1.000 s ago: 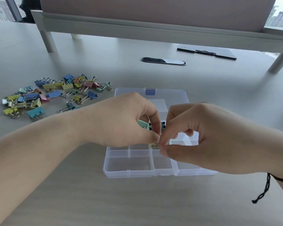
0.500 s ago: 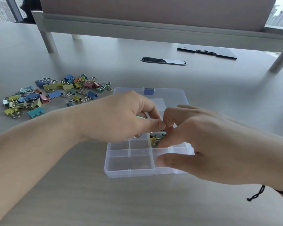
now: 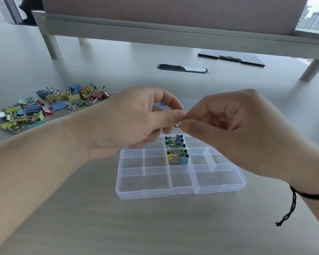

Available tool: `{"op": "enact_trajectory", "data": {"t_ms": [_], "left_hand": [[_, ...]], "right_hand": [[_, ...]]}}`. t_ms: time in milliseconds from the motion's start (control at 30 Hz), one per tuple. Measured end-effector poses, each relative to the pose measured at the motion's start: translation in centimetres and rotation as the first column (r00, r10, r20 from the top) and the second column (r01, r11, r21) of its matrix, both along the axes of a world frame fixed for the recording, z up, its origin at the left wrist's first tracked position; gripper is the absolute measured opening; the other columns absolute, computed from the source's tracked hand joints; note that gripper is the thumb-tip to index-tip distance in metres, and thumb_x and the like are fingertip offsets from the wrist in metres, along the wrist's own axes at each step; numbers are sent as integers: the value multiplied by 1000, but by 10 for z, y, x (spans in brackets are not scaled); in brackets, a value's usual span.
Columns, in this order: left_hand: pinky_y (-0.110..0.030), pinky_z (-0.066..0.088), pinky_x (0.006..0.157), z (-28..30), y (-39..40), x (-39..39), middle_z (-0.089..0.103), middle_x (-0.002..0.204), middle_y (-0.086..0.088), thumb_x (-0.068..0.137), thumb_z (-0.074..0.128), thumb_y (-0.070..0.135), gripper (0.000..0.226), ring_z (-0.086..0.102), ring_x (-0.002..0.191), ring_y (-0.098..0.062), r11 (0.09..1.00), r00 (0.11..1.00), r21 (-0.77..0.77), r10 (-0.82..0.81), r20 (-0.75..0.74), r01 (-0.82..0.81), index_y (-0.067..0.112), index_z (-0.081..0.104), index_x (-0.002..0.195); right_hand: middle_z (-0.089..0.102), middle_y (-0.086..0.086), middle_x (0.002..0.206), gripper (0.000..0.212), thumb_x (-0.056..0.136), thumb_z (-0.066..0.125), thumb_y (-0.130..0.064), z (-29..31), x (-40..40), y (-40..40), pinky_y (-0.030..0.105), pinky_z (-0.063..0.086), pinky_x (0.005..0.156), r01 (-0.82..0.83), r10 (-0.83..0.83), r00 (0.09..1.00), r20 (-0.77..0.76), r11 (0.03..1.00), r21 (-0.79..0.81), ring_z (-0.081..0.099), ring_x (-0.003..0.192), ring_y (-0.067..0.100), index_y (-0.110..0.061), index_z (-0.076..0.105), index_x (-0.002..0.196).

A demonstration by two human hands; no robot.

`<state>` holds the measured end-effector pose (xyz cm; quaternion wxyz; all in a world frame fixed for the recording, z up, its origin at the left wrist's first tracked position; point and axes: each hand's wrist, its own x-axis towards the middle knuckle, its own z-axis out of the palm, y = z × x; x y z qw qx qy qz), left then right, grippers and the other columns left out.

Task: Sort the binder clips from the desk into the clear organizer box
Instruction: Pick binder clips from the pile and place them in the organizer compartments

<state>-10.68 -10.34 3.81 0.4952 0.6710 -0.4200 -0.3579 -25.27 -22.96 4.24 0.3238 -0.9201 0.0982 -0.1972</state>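
The clear organizer box (image 3: 173,193) lies open on the desk in front of me. Several green, yellow and blue binder clips (image 3: 176,150) fill two of its middle compartments. Above the box, my left hand (image 3: 136,122) and my right hand (image 3: 228,129) meet fingertip to fingertip. Both pinch a small binder clip (image 3: 177,125); only its silver wire loop shows, the body is hidden by the fingers. A loose pile of coloured binder clips (image 3: 53,105) lies on the desk to the left.
A black oval cable grommet (image 3: 182,68) sits in the desk behind the box. A black clipboard (image 3: 232,58) lies at the back right. A partition on metal legs (image 3: 52,46) spans the back, with a paper cup (image 3: 84,40) behind it.
Both hands have lifted from the middle compartments to above the box, still joined at the fingertips. The clips in the box are now uncovered.
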Motion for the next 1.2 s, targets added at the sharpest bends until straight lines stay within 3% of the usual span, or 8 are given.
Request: {"op": "enact_trajectory", "data": {"t_ms": [100,233,367,500,667,800,933,1200], "left_hand": [[-18,16,37,0,0,-3,47,49,3,90,61,14,7,23,42,-12,999,1000,-52,1,-15,-2,10,60,97],[-23,13,40,0,0,-4,45,48,2,86,64,15,12,21,43,-14,995,999,-98,26,-19,-28,7,59,93],[-22,12,40,1,1,-6,55,43,4,88,60,20,15,20,40,-13,997,1000,-78,4,-24,-6,6,55,94],[-16,15,38,0,0,-8,73,68,-9,88,58,27,21,19,40,-13,998,999,-37,-43,-33,42,7,56,93],[-15,17,37,1,0,-7,74,72,-11,83,57,34,27,20,40,-14,996,996,-6,-88,9,88,10,53,94],[-17,23,35,6,2,-3,74,69,-7,73,60,50,39,26,38,-15,994,979,69,-100,176,89,18,58,94],[-13,39,43,11,7,3,67,53,3,67,61,61,36,44,39,-7,985,862,155,-141,486,74,28,66,82],[-9,40,50,2,5,-4,64,56,10,76,70,48,18,46,41,-2,974,773,211,-196,603,83,31,70,75]], "right_hand": [[76,-7,73,20,72,74,-44,-5,3,1,40,60,68,12,-18,999,40,989,149,73,68,18,-25,76,76],[73,-6,63,15,70,80,-35,-8,7,-1,14,44,50,13,-22,999,31,963,268,60,48,2,-21,77,73],[72,-1,63,21,66,78,-39,-6,7,-2,20,41,52,-2,-2,1000,12,944,330,51,47,6,-19,78,73],[74,7,71,27,67,72,-43,-8,8,-3,37,36,55,-22,23,1000,2,943,333,40,54,22,-18,76,76],[69,10,64,21,74,72,-38,-5,5,-1,39,32,53,-61,73,997,-22,940,334,34,56,37,-18,76,75],[66,7,60,21,66,73,-37,1,4,-6,33,37,55,-25,55,994,-90,952,304,44,54,18,-18,77,74],[69,12,63,15,62,76,-38,9,-1,-12,30,39,55,-23,69,974,-218,977,210,47,53,18,-25,77,70],[51,-7,44,6,70,79,-31,2,-1,-11,18,32,42,-40,62,944,-324,996,74,38,39,8,-29,75,66]]}}
